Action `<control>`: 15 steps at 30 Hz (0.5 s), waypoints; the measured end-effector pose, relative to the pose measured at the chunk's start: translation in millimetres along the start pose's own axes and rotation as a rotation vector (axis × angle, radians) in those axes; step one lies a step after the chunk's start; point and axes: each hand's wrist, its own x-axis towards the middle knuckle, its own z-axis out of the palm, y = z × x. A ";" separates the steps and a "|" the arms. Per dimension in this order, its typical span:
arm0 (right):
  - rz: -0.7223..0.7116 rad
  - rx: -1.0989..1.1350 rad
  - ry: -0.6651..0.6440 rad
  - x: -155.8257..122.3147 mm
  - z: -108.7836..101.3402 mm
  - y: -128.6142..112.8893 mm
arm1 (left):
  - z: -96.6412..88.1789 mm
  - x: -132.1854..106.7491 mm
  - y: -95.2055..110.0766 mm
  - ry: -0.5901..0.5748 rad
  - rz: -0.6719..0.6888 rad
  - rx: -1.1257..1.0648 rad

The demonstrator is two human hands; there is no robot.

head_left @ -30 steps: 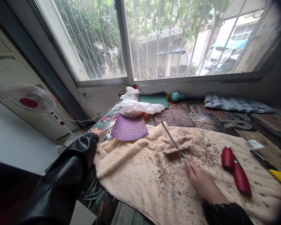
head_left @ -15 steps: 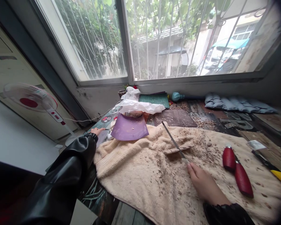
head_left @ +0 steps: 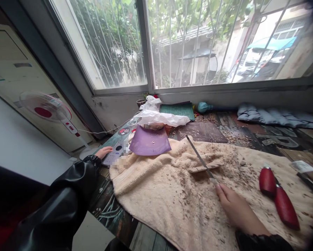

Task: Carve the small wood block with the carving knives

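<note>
My right hand [head_left: 233, 205] is closed around the handle end of a file [head_left: 198, 154], a long, thin, dark metal blade pointing away from me. The file lies across a small, slim piece of carved wood [head_left: 205, 168] on a beige towel [head_left: 151, 198] strewn with shavings. At the far left, my left hand [head_left: 104, 152] rests by the edge of a phone [head_left: 114, 154] with a lit screen. Its fingers are stretched out toward the phone; whether they touch it is hard to make out. Part of the phone's surroundings is blurred out.
Two red-handled tools [head_left: 287, 209] lie at the right of the towel. A curved purple sheet [head_left: 150, 141] stands behind it, near white plastic [head_left: 169, 119] and a green mat [head_left: 178, 111]. A grey cushion [head_left: 276, 116] lies under the window; a fan [head_left: 44, 111] stands left.
My left hand has drawn back to the phone's left edge, so its screen now shows. The whole view has shifted slightly left; the file stays across the wood in my right hand.
</note>
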 end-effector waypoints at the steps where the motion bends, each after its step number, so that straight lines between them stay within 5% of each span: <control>1: -0.003 0.006 0.001 0.5 0.4 1.0 | -1.2 -3.6 -1.1 -0.010 0.009 -0.023; 15: -0.015 0.026 0.081 0.0 -1.6 0.6 | -13.7 -33.7 0.4 -0.063 -0.011 -0.190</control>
